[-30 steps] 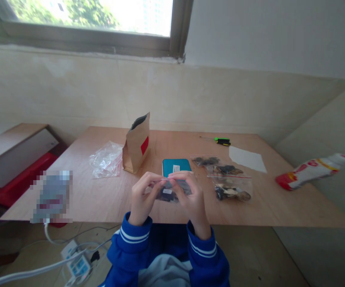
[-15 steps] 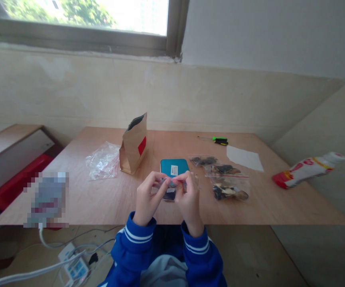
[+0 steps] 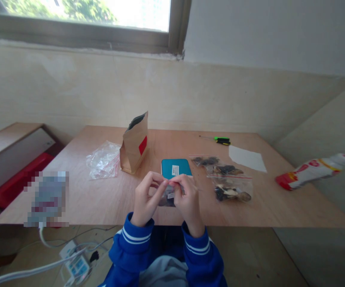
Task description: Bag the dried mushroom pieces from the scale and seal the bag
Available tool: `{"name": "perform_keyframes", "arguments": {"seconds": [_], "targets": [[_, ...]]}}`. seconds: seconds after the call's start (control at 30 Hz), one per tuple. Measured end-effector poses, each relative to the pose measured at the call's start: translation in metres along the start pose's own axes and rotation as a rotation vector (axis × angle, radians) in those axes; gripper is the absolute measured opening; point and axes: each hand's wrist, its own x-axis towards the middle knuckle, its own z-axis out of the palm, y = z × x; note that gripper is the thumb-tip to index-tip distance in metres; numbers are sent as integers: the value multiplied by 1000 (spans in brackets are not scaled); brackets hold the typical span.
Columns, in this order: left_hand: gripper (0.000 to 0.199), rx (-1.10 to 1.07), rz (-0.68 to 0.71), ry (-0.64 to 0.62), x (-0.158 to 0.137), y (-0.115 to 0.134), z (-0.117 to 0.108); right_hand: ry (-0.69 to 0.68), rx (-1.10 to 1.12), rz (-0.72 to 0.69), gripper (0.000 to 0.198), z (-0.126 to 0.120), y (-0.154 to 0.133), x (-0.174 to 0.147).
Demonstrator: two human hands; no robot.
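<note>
Now we're pinching the top of a small clear bag (image 3: 170, 201) with the fingertips of our left hand (image 3: 146, 198) and right hand (image 3: 188, 200), nearer us than the teal box (image 3: 168, 167) on the tabletop (image 3: 106, 203).

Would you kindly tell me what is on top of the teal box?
A white label is on the teal box. The left hand and right hand hide whatever is at its near edge.

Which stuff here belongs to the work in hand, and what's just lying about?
Work in hand:
held bag, pinched by left hand and right hand
likely also: filled clear bags, crumpled clear plastic, brown paper bag

Probably just lying about:
bottle
paper sheet
green-handled screwdriver

Unclear: teal box
</note>
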Motion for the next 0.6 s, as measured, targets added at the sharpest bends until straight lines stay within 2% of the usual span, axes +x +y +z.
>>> {"name": "perform_keyframes", "arguments": {"seconds": [0.07, 0.17, 0.3, 0.5, 0.6], "targets": [[9, 16, 11, 22, -1, -1, 1, 7, 12, -10, 21, -1, 1, 0], [9, 44, 13, 57, -1, -3, -1, -75, 48, 9, 14, -7, 6, 2], [11, 82, 1, 100, 2, -7, -9, -128, 26, 46, 18, -12, 19, 3], [13, 83, -27, 70, 4, -9, -14, -92, -8, 17, 23, -10, 22, 1], [15, 53, -60, -10, 4, -8, -13, -83, -34, 5, 26, -7, 18, 2]]}}
